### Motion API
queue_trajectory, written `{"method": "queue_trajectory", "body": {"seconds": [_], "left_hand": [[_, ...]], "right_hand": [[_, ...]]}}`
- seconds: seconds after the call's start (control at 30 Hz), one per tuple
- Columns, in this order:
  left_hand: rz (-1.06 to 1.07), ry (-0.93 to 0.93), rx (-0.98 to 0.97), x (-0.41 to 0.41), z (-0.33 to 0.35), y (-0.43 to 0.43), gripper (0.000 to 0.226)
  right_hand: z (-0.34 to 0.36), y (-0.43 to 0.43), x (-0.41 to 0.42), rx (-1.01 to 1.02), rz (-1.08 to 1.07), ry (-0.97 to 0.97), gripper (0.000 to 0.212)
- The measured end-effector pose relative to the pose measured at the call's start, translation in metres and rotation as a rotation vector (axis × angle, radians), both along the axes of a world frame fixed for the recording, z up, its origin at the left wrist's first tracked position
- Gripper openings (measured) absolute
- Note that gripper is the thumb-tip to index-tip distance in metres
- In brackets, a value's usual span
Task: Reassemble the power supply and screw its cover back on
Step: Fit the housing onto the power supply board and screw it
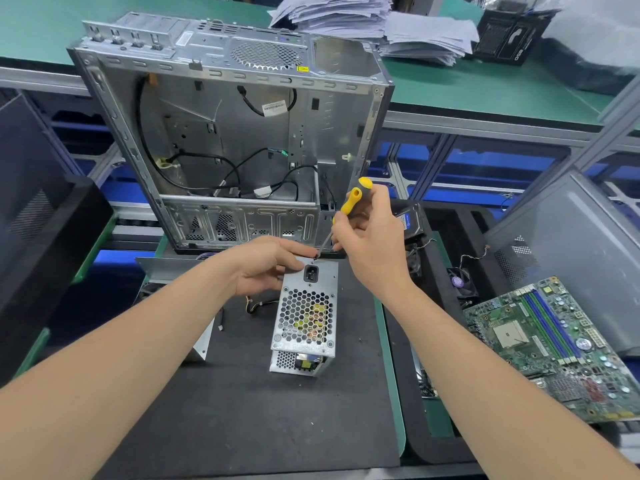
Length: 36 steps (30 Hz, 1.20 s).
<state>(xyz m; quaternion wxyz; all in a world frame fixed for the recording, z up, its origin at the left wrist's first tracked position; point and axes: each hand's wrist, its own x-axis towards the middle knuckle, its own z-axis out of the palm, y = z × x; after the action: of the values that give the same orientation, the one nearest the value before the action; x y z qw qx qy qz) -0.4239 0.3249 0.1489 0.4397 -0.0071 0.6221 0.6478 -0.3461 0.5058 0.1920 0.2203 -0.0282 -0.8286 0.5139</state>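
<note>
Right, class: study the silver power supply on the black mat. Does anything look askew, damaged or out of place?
At the near end of the silver perforated power supply, yellow parts show through an opening under the cover's edge, so it may not be fully closed. No visible damage.

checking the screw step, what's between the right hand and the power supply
The screwdriver: its shaft runs from the right hand to the top edge of the power supply, in the head view.
</note>
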Motion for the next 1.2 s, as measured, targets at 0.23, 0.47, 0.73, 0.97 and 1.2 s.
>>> {"method": "queue_trajectory", "body": {"seconds": [0.23, 0.47, 0.73, 0.97, 1.2], "left_hand": [[-0.032, -0.021, -0.04, -0.003, 0.004, 0.001, 0.041], [-0.016, -0.014, -0.038, -0.001, 0.004, 0.001, 0.039], [-0.009, 0.025, -0.058, 0.004, 0.009, 0.002, 0.037], [-0.003, 0.107, -0.092, 0.007, 0.004, 0.003, 0.025], [0.037, 0.124, -0.071, 0.009, 0.004, 0.007, 0.022]], "right_hand": [[-0.002, -0.001, 0.001, 0.039, 0.031, 0.011, 0.026], [-0.004, -0.002, 0.002, 0.098, 0.056, 0.04, 0.025], [0.002, -0.002, 0.0, 0.163, 0.163, 0.047, 0.035], [0.028, 0.003, -0.008, 0.512, 0.271, 0.011, 0.036], [0.058, 0.003, -0.013, 0.605, 0.361, -0.024, 0.018]]}}
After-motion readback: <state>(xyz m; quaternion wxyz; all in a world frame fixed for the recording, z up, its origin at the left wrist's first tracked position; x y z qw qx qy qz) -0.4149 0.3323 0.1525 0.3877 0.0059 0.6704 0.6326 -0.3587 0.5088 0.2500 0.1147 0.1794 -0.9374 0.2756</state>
